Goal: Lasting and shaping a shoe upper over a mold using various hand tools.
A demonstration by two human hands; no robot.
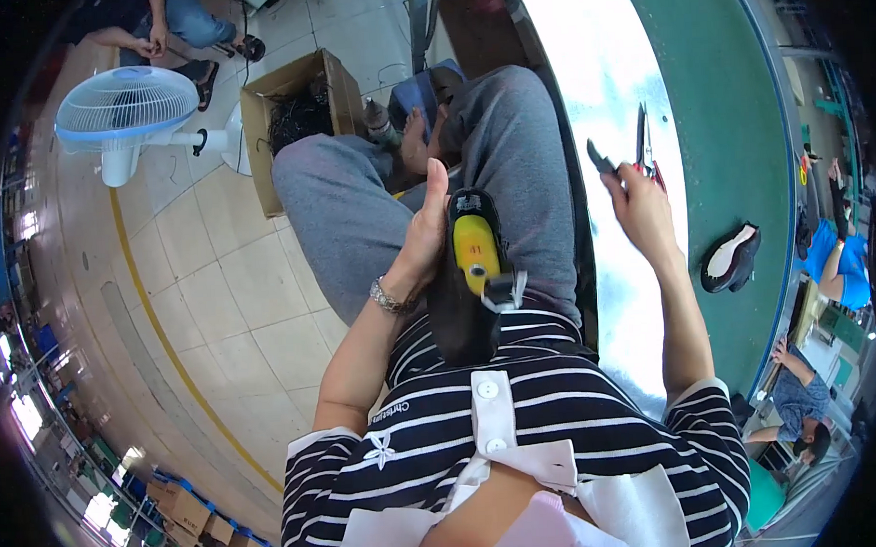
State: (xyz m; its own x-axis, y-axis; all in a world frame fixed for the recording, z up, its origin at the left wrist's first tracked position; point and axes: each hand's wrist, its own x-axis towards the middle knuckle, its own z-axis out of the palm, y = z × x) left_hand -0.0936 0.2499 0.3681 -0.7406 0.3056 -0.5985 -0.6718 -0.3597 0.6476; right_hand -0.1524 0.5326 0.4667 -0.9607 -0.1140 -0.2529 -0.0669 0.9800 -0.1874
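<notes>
My left hand [427, 237], a metal watch at its wrist, is closed around the side of a black shoe [459, 316] held upright over my lap. Its thumb points up, and the fingers are hidden behind the shoe. A yellow shoe last [475, 243] with a round hole fills the opening, and a blurred pale strip sticks out at its lower end. Over the bench my right hand [638, 204] is closed on a small dark tool [600, 158]; its exact kind is unclear. Scissors [645, 141] with red handles lie beside that hand, partly covered by it.
Another black shoe [732, 259] lies on the green surface [712, 119] right of the shiny metal sheet [617, 296]. A cardboard box [340, 94] with black material and a blue-white fan [128, 111] stand at the left. Other people sit at far left and right.
</notes>
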